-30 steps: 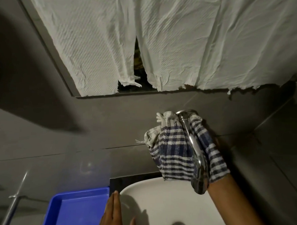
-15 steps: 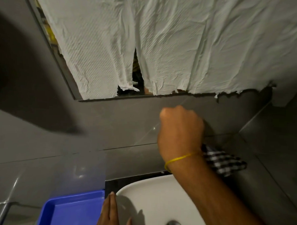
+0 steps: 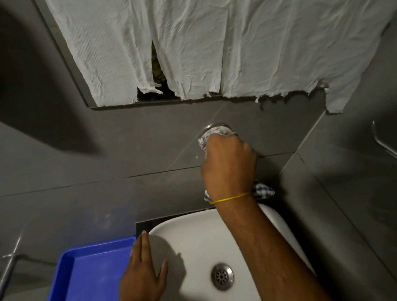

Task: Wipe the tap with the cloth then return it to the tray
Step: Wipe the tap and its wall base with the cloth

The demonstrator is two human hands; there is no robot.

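Note:
My right hand is closed around the blue-and-white checked cloth, pressing it onto the wall-mounted chrome tap. Only the tap's round base shows above my knuckles; the spout is hidden under hand and cloth. Cloth ends poke out above my fingers and beside my wrist, which wears a yellow band. My left hand lies flat, fingers apart, on the left rim of the white basin. The blue tray sits left of the basin and holds nothing.
A mirror above the tap is covered with white paper sheets. Grey tiled walls meet in a corner at the right, with a metal rail there. A chrome fitting stands at the lower left. The basin drain is uncovered.
A second ago the cloth hung draped over the visible spout. My right hand has since closed over cloth and tap and slid up toward the tap's base. The left hand stayed on the rim.

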